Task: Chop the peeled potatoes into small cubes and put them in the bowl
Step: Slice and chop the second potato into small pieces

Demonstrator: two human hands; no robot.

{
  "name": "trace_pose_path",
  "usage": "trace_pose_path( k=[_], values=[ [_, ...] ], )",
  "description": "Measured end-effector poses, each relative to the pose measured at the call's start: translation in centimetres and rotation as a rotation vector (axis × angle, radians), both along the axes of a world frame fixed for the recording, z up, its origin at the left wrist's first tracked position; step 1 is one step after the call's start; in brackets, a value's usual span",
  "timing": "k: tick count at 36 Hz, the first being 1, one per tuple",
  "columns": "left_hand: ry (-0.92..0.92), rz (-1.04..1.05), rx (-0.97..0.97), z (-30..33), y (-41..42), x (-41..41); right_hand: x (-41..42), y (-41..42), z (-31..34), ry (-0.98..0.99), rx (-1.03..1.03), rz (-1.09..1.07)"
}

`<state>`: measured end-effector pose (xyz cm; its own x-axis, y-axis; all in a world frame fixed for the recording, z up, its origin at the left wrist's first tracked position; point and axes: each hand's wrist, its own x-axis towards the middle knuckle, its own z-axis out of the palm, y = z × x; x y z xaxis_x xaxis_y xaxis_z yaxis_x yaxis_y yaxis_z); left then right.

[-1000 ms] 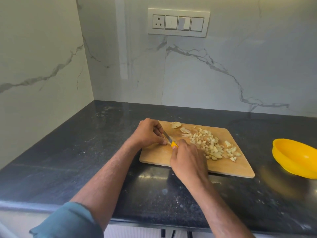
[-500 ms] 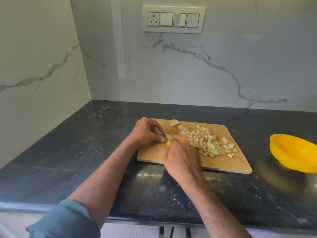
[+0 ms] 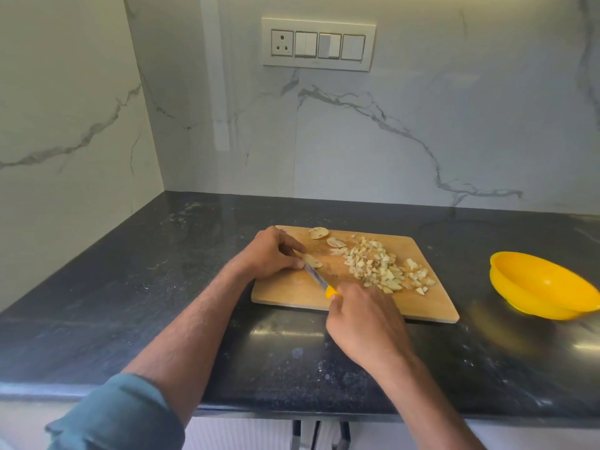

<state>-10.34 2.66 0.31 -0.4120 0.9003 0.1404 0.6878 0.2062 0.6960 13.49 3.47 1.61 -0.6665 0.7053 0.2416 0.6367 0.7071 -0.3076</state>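
Note:
A wooden cutting board (image 3: 292,295) lies on the black counter. My left hand (image 3: 271,254) holds a potato piece (image 3: 312,260) down at the board's left side, fingers curled over it. My right hand (image 3: 363,319) grips the yellow handle of a knife (image 3: 319,279); its blade runs up-left to the piece beside my left fingertips. A pile of small potato cubes (image 3: 380,267) covers the board's middle and right. Two larger slices (image 3: 318,233) (image 3: 336,242) lie near the far edge. The yellow bowl (image 3: 542,285) stands to the right of the board and looks empty.
The black stone counter (image 3: 156,287) meets marble walls at the back and left, forming a corner. A switch plate with a socket (image 3: 318,44) is on the back wall. The counter's front edge runs below my forearms.
My right hand has drawn back toward me, so more of the knife blade shows. My left hand stays on the potato piece. The camera view shifted slightly.

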Motion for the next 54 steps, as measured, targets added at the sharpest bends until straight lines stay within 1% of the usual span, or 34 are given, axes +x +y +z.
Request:
trace_pose_path(
  k=[4,8,16,20,26,31,36,39,42,44,47,49,54],
  values=[
    [0.099,-0.043,-0.006,0.0,-0.1,0.2,1.7,0.5,1.9,0.076,0.001,-0.062],
    [0.168,-0.059,-0.001,-0.3,-0.2,0.2,1.0,2.4,1.7,0.185,0.031,-0.14],
    [0.224,-0.088,-0.032,0.0,0.1,0.3,-1.0,2.4,-0.2,0.109,0.084,-0.149],
    [0.251,-0.102,-0.013,0.3,0.2,0.6,-1.2,2.3,-0.4,0.095,0.114,-0.179],
    [0.282,-0.011,0.001,0.1,1.1,2.0,-1.2,2.1,-0.6,0.092,0.132,-0.191],
    [0.272,0.063,-0.044,0.1,1.9,3.0,-1.0,2.0,-0.6,0.093,0.117,-0.196],
    [0.278,0.204,-0.048,-0.2,2.5,4.6,-0.9,1.7,-0.6,0.066,0.113,-0.22],
    [0.321,0.24,-0.079,-0.2,2.5,5.1,-0.8,1.5,-0.7,0.058,0.109,-0.231],
    [0.266,0.187,-0.082,0.5,1.9,4.1,-0.6,1.4,-0.7,0.056,0.115,-0.236],
    [0.216,0.092,-0.103,1.1,1.1,2.7,-0.7,1.4,-0.7,0.057,0.126,-0.234],
    [0.191,-0.025,-0.124,1.3,0.2,0.6,-0.9,1.4,-0.9,0.051,0.152,-0.218],
    [0.165,-0.057,-0.102,1.0,0.1,0.0,-1.1,1.3,-1.0,0.051,0.175,-0.206],
    [0.181,-0.084,-0.094,0.6,0.6,0.0,-1.8,0.9,-1.1,0.054,0.172,-0.169]
  ],
)
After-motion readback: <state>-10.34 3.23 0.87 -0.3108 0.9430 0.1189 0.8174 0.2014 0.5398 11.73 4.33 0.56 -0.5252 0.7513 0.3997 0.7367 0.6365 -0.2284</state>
